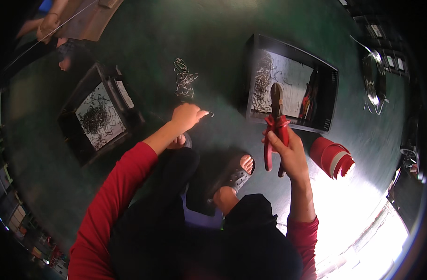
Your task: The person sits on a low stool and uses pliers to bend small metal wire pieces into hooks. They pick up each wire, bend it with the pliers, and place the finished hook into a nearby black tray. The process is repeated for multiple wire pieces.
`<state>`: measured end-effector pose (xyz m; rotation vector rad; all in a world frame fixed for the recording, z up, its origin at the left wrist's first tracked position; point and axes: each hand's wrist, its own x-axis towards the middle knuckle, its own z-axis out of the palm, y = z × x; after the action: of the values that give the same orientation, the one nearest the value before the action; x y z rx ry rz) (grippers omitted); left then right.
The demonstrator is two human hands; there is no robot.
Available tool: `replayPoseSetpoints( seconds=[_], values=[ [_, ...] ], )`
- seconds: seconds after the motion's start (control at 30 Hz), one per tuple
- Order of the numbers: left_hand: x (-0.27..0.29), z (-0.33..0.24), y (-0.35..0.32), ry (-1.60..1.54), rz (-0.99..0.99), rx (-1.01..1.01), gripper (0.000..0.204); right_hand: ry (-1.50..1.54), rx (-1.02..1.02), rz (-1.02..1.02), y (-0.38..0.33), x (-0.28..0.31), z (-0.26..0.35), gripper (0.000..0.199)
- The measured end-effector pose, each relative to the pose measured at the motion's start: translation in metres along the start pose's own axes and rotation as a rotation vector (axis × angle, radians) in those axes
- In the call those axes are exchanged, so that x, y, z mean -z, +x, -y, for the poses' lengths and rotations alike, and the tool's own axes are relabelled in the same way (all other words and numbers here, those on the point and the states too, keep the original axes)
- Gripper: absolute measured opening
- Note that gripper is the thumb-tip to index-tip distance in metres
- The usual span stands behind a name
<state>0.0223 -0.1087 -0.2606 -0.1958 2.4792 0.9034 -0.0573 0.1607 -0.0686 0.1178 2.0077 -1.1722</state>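
Left fingers (202, 113) pinch hook (212, 114); right fingers (277, 142) encircle pliers (277, 123).

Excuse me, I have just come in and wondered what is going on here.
The person's right hand holds red-handled pliers, apart from the small bent wire piece pinched in the left hand. A loose pile of bent wire pieces lies on the green floor ahead. More pieces lie in the left black bin and the right black bin. Another person's hand shows at the upper left.
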Motion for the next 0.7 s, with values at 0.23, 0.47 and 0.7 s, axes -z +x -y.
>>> replayPoseSetpoints(
  seconds=[0.23,0.47,0.7],
  values=[
    [0.025,0.017,-0.011,0.093,-0.031,0.270,0.067,-0.012,-0.043,-0.028,-0.007,0.006,-0.007,0.034],
    [0.010,0.011,-0.003,-0.066,-0.270,-0.099,0.018,-0.016,0.030,-0.103,-0.004,0.009,-0.015,0.034],
    [-0.015,0.004,0.005,0.183,-0.252,-0.338,0.017,-0.036,-0.055,-0.079,-0.006,0.010,-0.005,0.034]
  ],
)
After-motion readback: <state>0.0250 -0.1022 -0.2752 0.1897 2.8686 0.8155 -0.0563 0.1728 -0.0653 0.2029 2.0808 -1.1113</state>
